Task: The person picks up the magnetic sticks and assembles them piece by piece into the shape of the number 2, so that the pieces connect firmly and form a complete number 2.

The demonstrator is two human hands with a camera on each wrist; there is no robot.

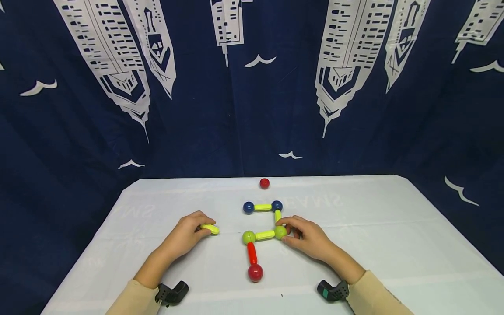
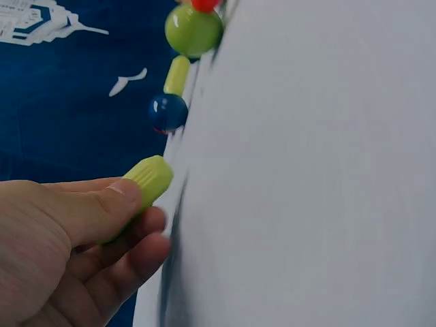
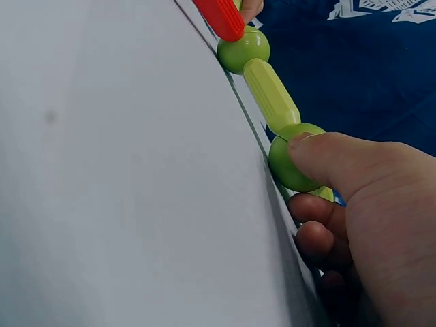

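My left hand (image 1: 188, 234) pinches a loose yellow-green rod (image 2: 154, 178) between thumb and fingers, left of a chain of balls and rods. With thumb and fingertips, my right hand (image 1: 309, 237) grips a green ball (image 3: 293, 167) at the chain's right corner. From this ball one yellow rod (image 1: 264, 235) runs left to a second green ball (image 1: 249, 237), and another yellow rod (image 1: 278, 215) runs back to a blue ball (image 1: 277, 205). A further yellow rod (image 1: 262, 207) links that to another blue ball (image 1: 248, 207). Toward me, a red rod (image 1: 252, 253) joins the second green ball to a red ball (image 1: 255, 273).
A separate red ball (image 1: 264, 183) sits near the far edge of the white-covered table (image 1: 393, 218). Behind it hangs a dark blue curtain (image 1: 267, 109) with white building and bird prints. Black wrist cameras (image 1: 332, 291) are worn at both wrists.
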